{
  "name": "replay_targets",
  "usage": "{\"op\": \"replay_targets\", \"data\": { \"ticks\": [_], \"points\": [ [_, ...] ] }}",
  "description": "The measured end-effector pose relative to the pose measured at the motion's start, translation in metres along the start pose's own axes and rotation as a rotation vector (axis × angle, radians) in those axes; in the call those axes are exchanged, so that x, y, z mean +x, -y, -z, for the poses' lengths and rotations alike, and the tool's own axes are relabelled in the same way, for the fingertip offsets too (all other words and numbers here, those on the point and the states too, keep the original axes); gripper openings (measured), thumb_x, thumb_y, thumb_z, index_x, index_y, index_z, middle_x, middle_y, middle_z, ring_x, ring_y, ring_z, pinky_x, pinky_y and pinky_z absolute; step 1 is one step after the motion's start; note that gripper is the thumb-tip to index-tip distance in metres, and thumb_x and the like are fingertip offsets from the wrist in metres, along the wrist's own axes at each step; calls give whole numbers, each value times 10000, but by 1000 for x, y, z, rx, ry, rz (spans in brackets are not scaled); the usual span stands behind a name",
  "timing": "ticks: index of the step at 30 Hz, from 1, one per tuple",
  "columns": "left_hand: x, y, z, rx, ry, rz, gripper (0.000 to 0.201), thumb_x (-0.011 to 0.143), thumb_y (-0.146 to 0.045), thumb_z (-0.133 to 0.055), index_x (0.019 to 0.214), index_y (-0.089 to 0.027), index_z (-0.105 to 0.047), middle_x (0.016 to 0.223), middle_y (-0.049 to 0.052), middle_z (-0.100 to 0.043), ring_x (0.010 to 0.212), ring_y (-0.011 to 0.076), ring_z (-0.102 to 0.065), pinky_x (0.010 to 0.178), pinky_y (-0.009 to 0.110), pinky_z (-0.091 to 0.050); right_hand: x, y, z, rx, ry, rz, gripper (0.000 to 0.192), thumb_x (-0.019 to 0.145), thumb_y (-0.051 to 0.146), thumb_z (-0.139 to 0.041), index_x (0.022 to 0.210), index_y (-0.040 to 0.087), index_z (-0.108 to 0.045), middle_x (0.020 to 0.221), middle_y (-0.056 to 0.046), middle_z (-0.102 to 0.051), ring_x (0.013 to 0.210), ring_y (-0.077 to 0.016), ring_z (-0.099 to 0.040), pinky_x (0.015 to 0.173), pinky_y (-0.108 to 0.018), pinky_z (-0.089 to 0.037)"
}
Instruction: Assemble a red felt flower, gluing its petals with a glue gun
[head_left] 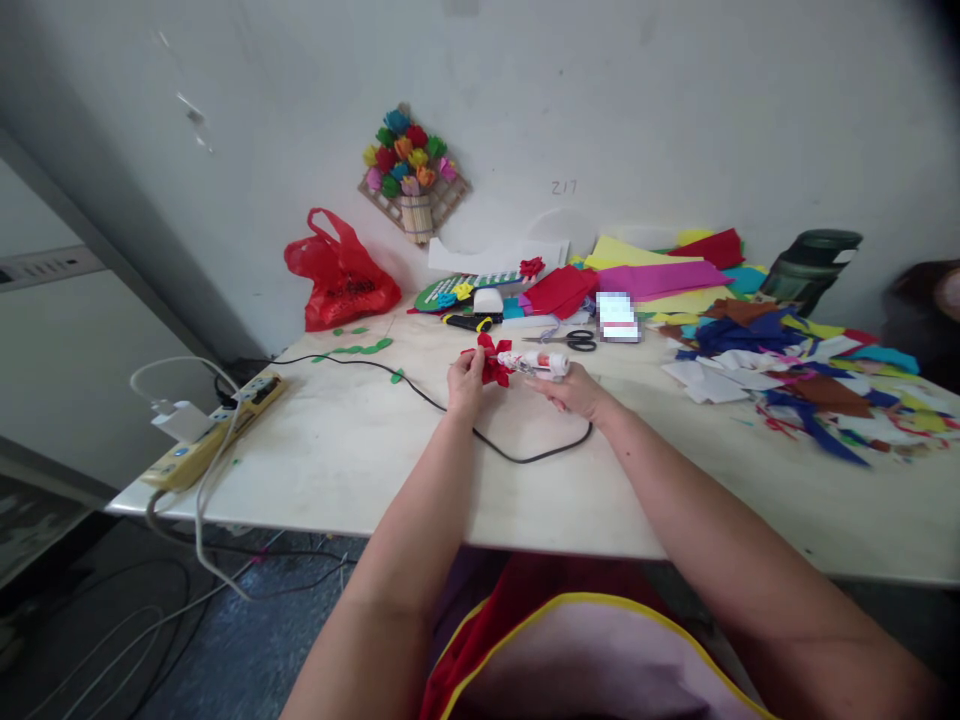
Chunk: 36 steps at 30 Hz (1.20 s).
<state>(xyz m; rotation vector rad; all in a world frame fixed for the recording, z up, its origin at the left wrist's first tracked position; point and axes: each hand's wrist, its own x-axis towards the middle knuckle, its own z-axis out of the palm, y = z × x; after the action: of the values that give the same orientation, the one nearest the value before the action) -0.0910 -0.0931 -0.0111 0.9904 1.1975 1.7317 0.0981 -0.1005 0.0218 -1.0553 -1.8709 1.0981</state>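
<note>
We see the pale table (337, 450) running from its near edge just above our lap to the white wall, and the broad stretch in front of us is bare apart from a black cord (517, 458) that loops across it and leads to the hands. At the table's left edge a yellow power strip (214, 430) lies along the corner with a white plug in it, its cables dropping over the side. To the right, a heap of coloured felt scraps (810, 370) crowds the surface almost to the far right edge. Both forearms reach forward and meet near the table's middle. Our left hand (465, 382) is closed, pinching a small red felt flower (493, 362) between its fingertips, held just above the table. Our right hand (574, 388) is wrapped around a glue gun (536, 363), whose nozzle points left and meets the flower. Just beyond lie black scissors (576, 341) and stacked felt sheets (645, 275). Against the wall, a red plastic bag (341, 275) sits knotted, its contents hidden, and a small wall basket (412, 175) holds many-coloured felt flowers. A dark green bottle (810, 262) stands at the far right.
</note>
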Motion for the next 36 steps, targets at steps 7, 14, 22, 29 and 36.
{"op": "replay_targets", "data": {
  "ticks": [7,14,22,29,36],
  "points": [
    [-1,0,-1,-128,0,-33,326,687,-429,-719,796,-127,-669,707,25,-637,647,144,-612,688,318,-533,1,-1,0,-20,10,-17,381,618,505,-716,705,152,-603,431,51,-477,359,-82,-402,368,-231,-329],
    [3,4,1,-121,-31,-40,288,696,-401,-714,808,-138,-678,749,38,-657,693,157,-634,708,315,-528,1,-5,3,40,-3,8,348,614,469,-732,621,166,-561,419,52,-471,344,-76,-394,367,-234,-324],
    [0,0,1,-174,18,-21,374,615,-417,-770,844,-131,-695,797,61,-679,738,175,-649,719,317,-526,3,-10,5,303,-25,116,313,654,439,-719,706,173,-563,465,63,-485,334,-67,-382,336,-230,-307],
    [-2,-1,3,-212,14,-11,397,590,-406,-788,859,-128,-699,834,78,-687,793,207,-665,725,334,-523,6,-9,6,425,-165,113,338,620,430,-746,633,163,-538,458,64,-498,315,-59,-391,317,-220,-317],
    [-2,-3,5,-258,11,-8,365,564,-352,-808,842,-137,-713,887,89,-702,839,213,-670,753,329,-524,11,-13,6,486,-292,73,314,606,423,-736,647,171,-554,439,79,-491,296,-58,-380,312,-221,-325]
  ]
}}
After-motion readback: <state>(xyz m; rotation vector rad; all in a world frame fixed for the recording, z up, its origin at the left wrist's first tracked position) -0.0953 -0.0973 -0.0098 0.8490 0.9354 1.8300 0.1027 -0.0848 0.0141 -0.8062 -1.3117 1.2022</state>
